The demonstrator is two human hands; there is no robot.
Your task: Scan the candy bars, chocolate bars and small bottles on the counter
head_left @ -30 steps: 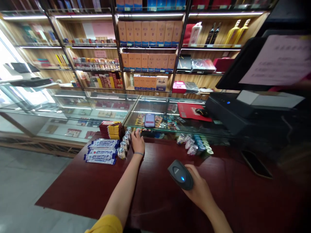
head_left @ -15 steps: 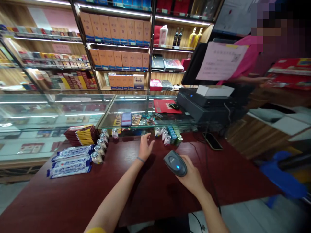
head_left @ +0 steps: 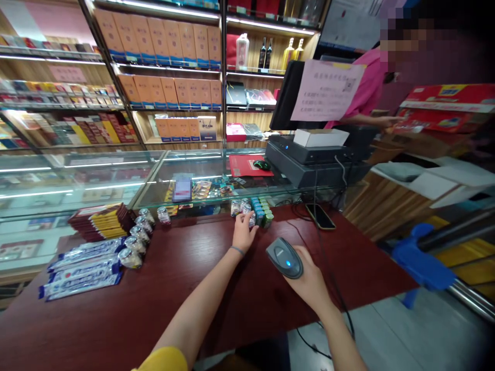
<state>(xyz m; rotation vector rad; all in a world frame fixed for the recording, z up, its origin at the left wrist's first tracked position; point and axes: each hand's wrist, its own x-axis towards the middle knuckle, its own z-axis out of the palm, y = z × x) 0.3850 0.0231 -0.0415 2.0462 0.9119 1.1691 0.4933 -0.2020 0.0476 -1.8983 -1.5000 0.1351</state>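
Note:
My right hand (head_left: pixel 309 281) is wrapped round a dark grey barcode scanner (head_left: pixel 285 258) with a blue light on, held above the brown table. My left hand (head_left: pixel 243 234) reaches forward, its thumb apart from its fingers, at the front of a cluster of small jars. One small jar (head_left: pixel 252 220) shows between thumb and fingertips; whether they touch it I cannot tell. Beside it stand rows of blue containers (head_left: pixel 258 206) and green containers (head_left: pixel 267 219). Leftward, a row of small jars (head_left: pixel 133 245) stands next to blue-and-white long packets (head_left: pixel 83 270) and a stack of brown and yellow packets (head_left: pixel 104 221).
A glass counter (head_left: pixel 154 193) borders the table's far edge. A phone (head_left: pixel 320 216) and cables lie at the right, near a monitor (head_left: pixel 286 95) and a dark cash drawer (head_left: pixel 297 165). A person in pink (head_left: pixel 363 82) stands behind. A blue stool (head_left: pixel 421 260) is at the right.
My left hand has moved right and forward to the jar cluster. The scanner stays in my right hand. The view has turned to the right.

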